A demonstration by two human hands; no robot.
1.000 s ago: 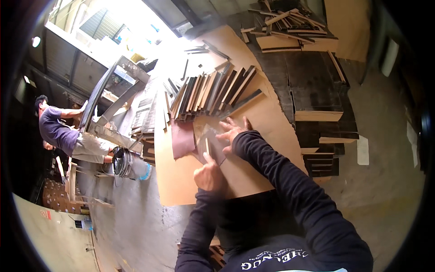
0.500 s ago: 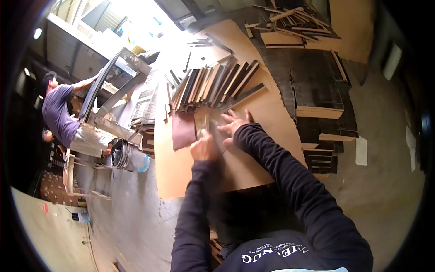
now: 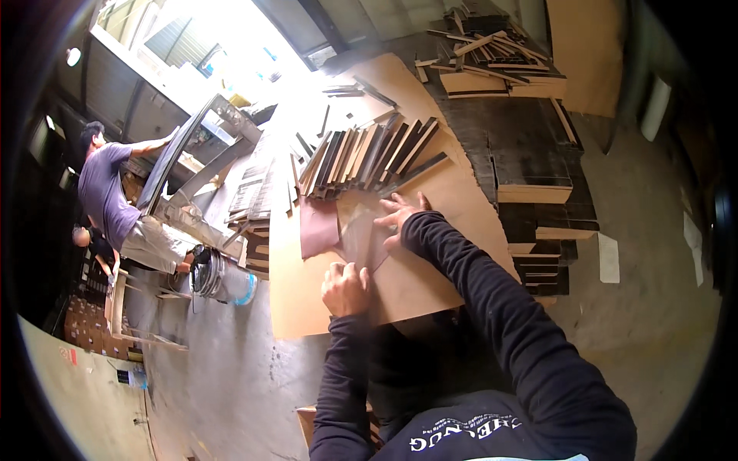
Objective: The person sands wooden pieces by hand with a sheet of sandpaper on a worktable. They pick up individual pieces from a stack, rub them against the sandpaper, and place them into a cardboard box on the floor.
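From where I stood, both bare hands were over the brown board [image 3: 296,303] on the table. Left hand [image 3: 344,290]: fingers curled in, knuckles up, at the near end of a pale, dusty sheet [image 3: 355,234]. Couldn't tell if it was gripping anything; the palm side was hidden. Right hand [image 3: 401,218]: palm down, fingers spread, not clenched, along the dusty sheet's right side, nothing seen in its grasp. The dusty sheet lay on the board, between the hands and just beyond the left one. A reddish-brown sheet [image 3: 319,240] lay beside it, to the left.

Just past both sheets, a row of narrow strips [image 3: 361,157], black and light wood tones, fanned side by side. One dark strip [image 3: 419,170] lay slanted right of the row, near the right fingertips. Off right: stacked black-topped panels [image 3: 530,157], with a loose heap of offcuts [image 3: 492,50] at the far end. Off left: a co-worker [image 3: 111,188] in a purple shirt, arm out to a tilted, dark-edged panel [image 3: 171,161], bucket [image 3: 224,276] near the legs.
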